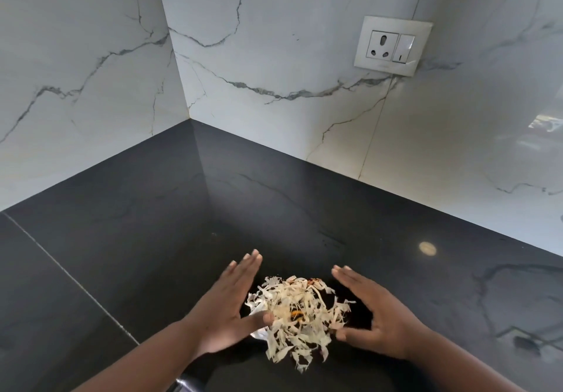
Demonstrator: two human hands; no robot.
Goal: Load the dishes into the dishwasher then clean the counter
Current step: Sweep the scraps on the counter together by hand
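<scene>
Your left hand [227, 309] and right hand [376, 315] flank a pile of pale scraps [298, 312] on the black counter [152, 224], fingers straight and together, holding nothing. Both thumbs touch the pile's edges. A socket [391, 46] sits on the marble wall [274, 56].

A small pile of pale, thin peel scraps [297, 315] lies on the shiny black counter [152, 224], toward 6 o'clock in the view. A few orange and brown bits sit in the heap.
</scene>
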